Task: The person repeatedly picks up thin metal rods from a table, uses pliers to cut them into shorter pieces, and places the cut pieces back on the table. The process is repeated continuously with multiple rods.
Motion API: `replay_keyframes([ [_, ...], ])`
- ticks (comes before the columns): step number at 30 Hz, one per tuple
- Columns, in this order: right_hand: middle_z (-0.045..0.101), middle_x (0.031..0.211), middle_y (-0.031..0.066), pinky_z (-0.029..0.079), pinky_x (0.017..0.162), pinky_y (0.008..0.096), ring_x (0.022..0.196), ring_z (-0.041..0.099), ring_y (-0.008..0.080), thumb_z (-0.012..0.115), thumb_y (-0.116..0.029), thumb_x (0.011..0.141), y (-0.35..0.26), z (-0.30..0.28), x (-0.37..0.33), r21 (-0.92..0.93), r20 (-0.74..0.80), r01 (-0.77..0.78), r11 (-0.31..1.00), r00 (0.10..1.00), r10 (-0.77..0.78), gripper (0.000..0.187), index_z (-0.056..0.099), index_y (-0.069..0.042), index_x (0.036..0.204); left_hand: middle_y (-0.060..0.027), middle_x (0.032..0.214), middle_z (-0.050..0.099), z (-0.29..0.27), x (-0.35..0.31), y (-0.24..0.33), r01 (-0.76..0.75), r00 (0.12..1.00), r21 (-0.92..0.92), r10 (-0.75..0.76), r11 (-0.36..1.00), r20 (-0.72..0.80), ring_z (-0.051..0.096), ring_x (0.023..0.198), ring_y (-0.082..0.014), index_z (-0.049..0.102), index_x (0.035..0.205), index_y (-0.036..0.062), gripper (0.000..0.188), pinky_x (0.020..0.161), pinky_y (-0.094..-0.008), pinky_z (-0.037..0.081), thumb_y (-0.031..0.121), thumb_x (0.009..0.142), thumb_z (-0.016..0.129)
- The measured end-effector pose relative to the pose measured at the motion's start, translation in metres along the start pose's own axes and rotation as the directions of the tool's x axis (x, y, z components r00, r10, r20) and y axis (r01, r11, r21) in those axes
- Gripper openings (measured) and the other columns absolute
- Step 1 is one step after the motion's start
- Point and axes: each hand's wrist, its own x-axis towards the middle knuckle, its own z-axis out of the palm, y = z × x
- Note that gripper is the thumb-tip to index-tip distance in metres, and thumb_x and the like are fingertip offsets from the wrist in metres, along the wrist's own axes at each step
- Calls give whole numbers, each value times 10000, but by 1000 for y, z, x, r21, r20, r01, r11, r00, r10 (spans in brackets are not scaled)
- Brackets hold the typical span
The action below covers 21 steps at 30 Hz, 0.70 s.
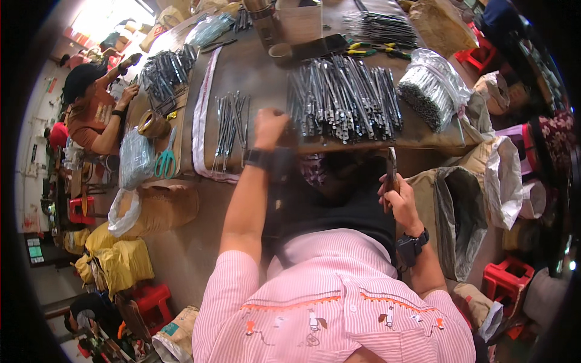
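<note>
On the tabletop (242, 66), left hand (269, 126) is resting clenched, empty, between two metal-rod piles (344, 97); right hand (396, 195) is grasping a slim metal tool (391, 169) upright, off the edge

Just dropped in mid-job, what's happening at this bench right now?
A person in a pink striped shirt sits at a table covered with thin metal rods. The left hand reaches to the table edge between a small bundle of rods and a large spread of rods. The right hand holds a slim metal piece upright below the table edge.
</note>
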Motion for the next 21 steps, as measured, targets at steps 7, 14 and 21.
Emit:
replay_keyframes([
  [7,584,748,59,430,500,249,589,555,117,446,-47,764,6,-7,1,63,-65,-26,998,997,30,284,541,7,1026,-217,774,671,-5,-7,3,-64,990,161,83,985,-113,664,768,-358,695,869,-31,347,743,-390,505,292,774,608],
  [14,599,763,63,454,545,258,615,573,137,448,-37,753,10,-15,1,77,-78,-45,996,996,51,247,551,7,973,-156,767,683,0,-10,-4,-157,983,-12,155,988,-101,663,713,-254,692,879,-38,241,645,-326,504,192,809,674],
  [21,598,877,75,480,728,300,779,586,169,509,-95,793,25,-42,6,396,-199,3,918,977,82,187,557,-24,960,-35,710,603,-23,-33,-11,420,905,-695,-207,584,372,552,587,-102,639,944,5,141,490,-214,422,111,852,626],
])
